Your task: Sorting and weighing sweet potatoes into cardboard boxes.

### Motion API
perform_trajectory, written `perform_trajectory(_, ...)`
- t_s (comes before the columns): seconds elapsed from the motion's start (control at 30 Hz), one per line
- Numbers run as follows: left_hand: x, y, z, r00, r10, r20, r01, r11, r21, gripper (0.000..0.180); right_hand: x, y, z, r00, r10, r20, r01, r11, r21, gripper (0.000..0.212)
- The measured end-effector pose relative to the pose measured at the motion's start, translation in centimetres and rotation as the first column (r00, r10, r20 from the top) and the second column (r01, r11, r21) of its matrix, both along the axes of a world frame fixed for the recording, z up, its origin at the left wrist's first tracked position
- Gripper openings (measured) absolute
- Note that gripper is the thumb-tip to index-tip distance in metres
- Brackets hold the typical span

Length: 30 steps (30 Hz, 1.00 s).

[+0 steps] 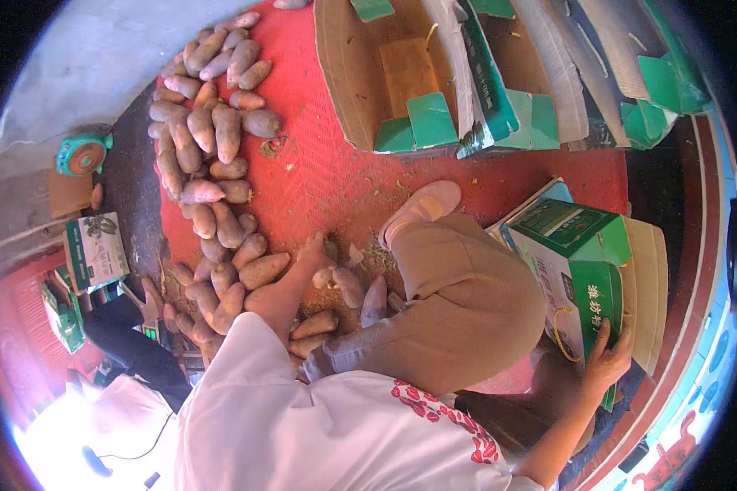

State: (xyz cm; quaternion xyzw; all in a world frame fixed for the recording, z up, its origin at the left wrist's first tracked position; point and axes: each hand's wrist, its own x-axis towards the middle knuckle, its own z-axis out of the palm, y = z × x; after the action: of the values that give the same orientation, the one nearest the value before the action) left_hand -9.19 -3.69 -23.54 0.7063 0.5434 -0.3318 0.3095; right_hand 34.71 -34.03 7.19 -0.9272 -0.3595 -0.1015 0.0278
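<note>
A big red mat (327, 196) is spreading over the floor, and big open boxes (344, 74) are standing past my feet. A green and white box (594, 282) is sitting at my right. Lots of sweet potatoes (227, 132) are lying loose on the mat, so I'm guessing much is left; what's done isn't showing. My right hand (609, 360) is resting on the near box, fingers spread; my left hand (309, 252) is hiding its grip, near the pile, so I can't tell.

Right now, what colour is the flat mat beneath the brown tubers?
The flat mat is red (head view).
</note>
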Motion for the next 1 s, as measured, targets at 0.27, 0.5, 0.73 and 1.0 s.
perform_trajectory(0.27, 1.7, 1.6, 8.7, 0.994, -0.107, 0.016, 0.107, 0.994, 0.028, 0.084, -0.9, 1.4, 0.8, 0.997, 0.068, 0.023, -0.069, 0.997, 0.033, 0.028)
perform_trajectory(0.5, 5.4, 3.9, 16.5, 0.933, -0.070, 0.353, -0.083, 0.912, 0.401, 0.077, -2.1, 0.6, 2.2, 0.982, 0.128, -0.138, -0.110, 0.985, 0.132, 0.015)
perform_trajectory(0.73, 14.7, 2.5, 31.1, 0.516, -0.054, 0.855, -0.526, 0.768, 0.366, 0.067, -3.5, -0.6, 1.7, 0.967, 0.218, -0.134, -0.204, 0.973, 0.110, 0.005)
perform_trajectory(1.0, 26.0, -2.4, 39.8, -0.014, -0.022, 1.000, -0.220, 0.975, 0.019, 0.055, -5.5, -0.7, 1.4, 0.988, 0.148, -0.037, -0.148, 0.989, -0.007, 0.012)
